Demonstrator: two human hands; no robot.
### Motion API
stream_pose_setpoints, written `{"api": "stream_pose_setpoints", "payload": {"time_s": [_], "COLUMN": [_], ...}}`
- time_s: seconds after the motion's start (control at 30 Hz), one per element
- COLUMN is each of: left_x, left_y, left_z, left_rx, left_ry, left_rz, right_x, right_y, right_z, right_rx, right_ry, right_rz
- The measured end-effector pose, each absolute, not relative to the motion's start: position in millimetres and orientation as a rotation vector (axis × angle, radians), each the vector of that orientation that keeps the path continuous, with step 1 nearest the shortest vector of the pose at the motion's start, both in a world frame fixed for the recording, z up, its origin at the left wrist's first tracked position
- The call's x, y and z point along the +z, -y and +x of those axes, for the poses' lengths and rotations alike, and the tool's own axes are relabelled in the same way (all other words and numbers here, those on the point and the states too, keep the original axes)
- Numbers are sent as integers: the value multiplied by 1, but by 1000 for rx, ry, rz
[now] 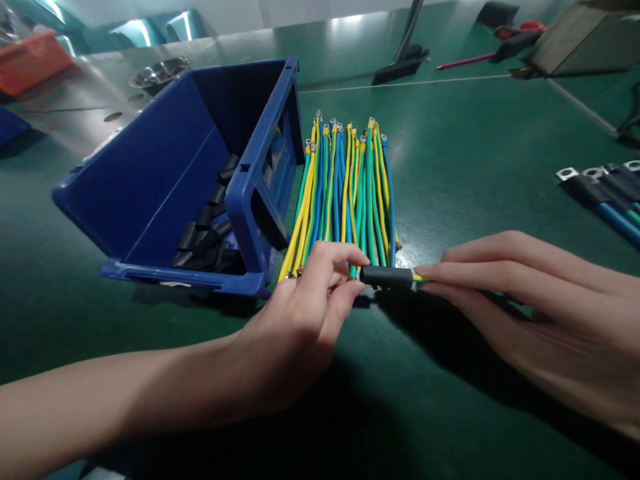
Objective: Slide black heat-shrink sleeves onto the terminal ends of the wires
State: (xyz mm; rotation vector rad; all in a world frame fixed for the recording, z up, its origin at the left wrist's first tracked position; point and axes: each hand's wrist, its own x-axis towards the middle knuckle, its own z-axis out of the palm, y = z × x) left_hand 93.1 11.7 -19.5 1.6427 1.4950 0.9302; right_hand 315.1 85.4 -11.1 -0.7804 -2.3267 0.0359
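A short black sleeve [387, 277] lies level between my two hands, around the end of a yellow-green cable [419, 277]. My left hand [320, 300] is closed in a pinch at the sleeve's left end. From the right, my right hand [515, 287] pinches the cable just beyond the sleeve; the rest of that cable is hidden by the hand. Just behind the hands lies a row of yellow, green and blue cables [345, 187], with metal lugs at their far ends. Several loose black sleeves [205, 237] lie in the blue bin [150, 160] to the left.
Cables with black-sleeved lugs [595, 190] lie at the right edge of the green table [470, 153]. Behind are a metal bowl [160, 72], an orange crate [33, 63], a dark stand [400, 63], a pink pen-like stick [465, 61] and a grey box [585, 40].
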Motion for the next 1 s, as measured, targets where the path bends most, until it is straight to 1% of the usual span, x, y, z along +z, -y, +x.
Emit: {"api": "stream_pose_setpoints", "payload": {"time_s": [0.23, 0.57, 1.0], "left_x": [-23, -18, -23], "left_y": [-11, -16, -12], "left_z": [92, 93, 91], "left_rx": [979, 941, 899], "left_ry": [-1433, -1429, -1447], "left_rz": [1587, 1624, 1776], "right_x": [-7, -13, -7], "right_y": [-90, -89, -88], "right_z": [318, 318, 318], "right_rx": [13, -86, -67], "right_ry": [2402, 2376, 2379], "right_rz": [-655, -751, -727]}}
